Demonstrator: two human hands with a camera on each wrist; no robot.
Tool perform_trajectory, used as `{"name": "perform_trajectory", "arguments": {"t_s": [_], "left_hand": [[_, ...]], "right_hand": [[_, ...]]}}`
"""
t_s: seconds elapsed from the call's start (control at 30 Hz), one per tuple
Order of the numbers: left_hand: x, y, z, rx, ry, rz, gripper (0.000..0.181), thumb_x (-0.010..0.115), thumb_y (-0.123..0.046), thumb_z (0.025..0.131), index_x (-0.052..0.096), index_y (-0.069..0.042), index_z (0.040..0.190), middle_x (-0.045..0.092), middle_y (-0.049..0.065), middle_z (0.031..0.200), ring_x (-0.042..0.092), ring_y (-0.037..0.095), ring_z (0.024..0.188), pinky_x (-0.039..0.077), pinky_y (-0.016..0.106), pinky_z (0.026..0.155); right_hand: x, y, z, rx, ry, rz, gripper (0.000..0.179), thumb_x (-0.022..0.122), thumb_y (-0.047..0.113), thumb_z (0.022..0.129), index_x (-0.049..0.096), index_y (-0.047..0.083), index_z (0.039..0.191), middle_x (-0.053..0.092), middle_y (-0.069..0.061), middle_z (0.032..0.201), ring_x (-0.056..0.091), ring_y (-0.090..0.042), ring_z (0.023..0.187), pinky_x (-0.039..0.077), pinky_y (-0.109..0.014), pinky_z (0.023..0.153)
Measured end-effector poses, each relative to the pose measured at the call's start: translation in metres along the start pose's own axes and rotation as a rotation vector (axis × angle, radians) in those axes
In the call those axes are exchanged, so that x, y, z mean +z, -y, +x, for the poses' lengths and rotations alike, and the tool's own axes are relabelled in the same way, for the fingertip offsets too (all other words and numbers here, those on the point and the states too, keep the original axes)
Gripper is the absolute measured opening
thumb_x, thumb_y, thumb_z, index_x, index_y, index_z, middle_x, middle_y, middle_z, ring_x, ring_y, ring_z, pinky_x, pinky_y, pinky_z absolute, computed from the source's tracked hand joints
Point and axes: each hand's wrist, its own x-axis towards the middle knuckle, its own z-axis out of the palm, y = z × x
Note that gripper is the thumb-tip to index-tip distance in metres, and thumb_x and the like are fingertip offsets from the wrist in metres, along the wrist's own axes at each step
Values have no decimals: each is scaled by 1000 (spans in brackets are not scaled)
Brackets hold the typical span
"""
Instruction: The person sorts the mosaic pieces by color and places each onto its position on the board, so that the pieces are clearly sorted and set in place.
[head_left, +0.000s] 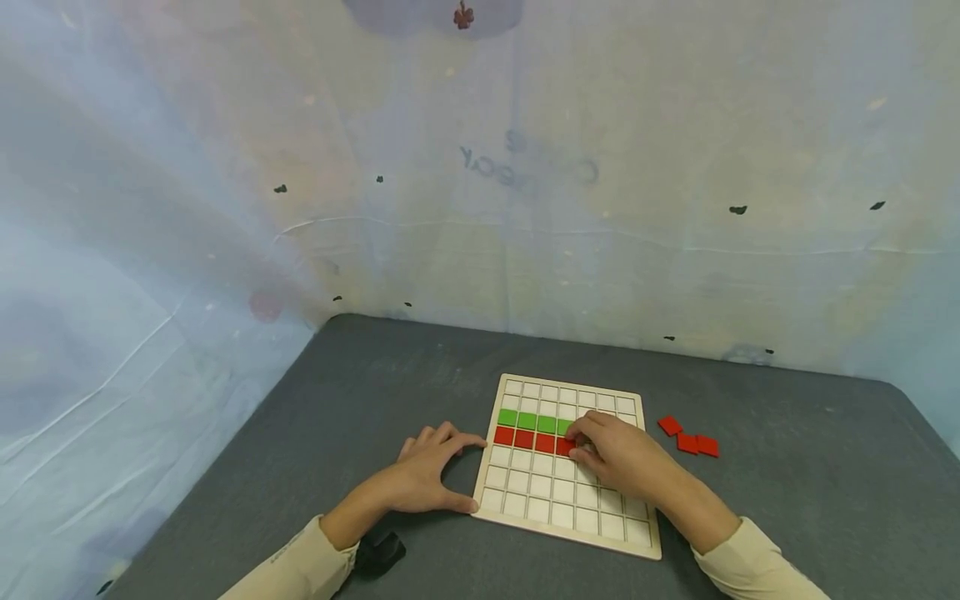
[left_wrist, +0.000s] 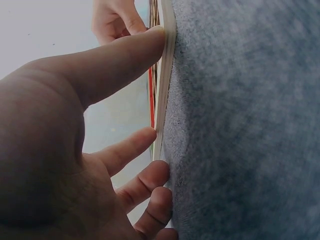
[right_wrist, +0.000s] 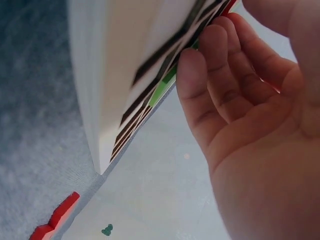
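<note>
A pale wooden grid board (head_left: 562, 514) lies on the dark grey table. Green square tiles (head_left: 527, 421) fill part of one row, and red square tiles (head_left: 524, 439) lie in the row just nearer to me. With thumb and index finger spread, my left hand (head_left: 423, 475) touches the board's left edge and near left corner. My right hand (head_left: 626, 454) is over the board, its thumb and curled fingertips at the red tile (head_left: 566, 447) at the right end of the visible red row. Its fingers hide the squares beyond. In the right wrist view, a thin red edge (right_wrist: 271, 86) shows between fingers and palm.
Three loose red tiles (head_left: 687, 442) lie on the table right of the board. A black object (head_left: 380, 555) sits by the left sleeve. A pale sheet (head_left: 540, 167) with small dark marks hangs behind the table and along its left side.
</note>
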Motion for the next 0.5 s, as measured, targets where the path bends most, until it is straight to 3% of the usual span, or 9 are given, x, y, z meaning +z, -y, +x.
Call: {"name": "perform_trajectory", "arguments": {"t_s": [0.27, 0.5], "left_hand": [[1, 2, 0, 6, -2, -1, 81, 84, -53, 73, 49, -34, 143, 44, -5, 109, 35, 16, 97, 24, 40, 80], [1, 2, 0, -1, -2, 4, 80, 83, -53, 73, 49, -36, 143, 45, -6, 110, 35, 15, 97, 24, 39, 79]], "right_hand": [[-2, 1, -1, -16, 7, 12, 16, 68, 26, 95, 67, 19, 109, 64, 8, 103, 61, -7, 90, 53, -31, 79], [-8, 1, -6, -53, 8, -59, 19, 68, 28, 95, 68, 19, 112, 64, 7, 105, 63, -10, 93, 53, -32, 81]]}}
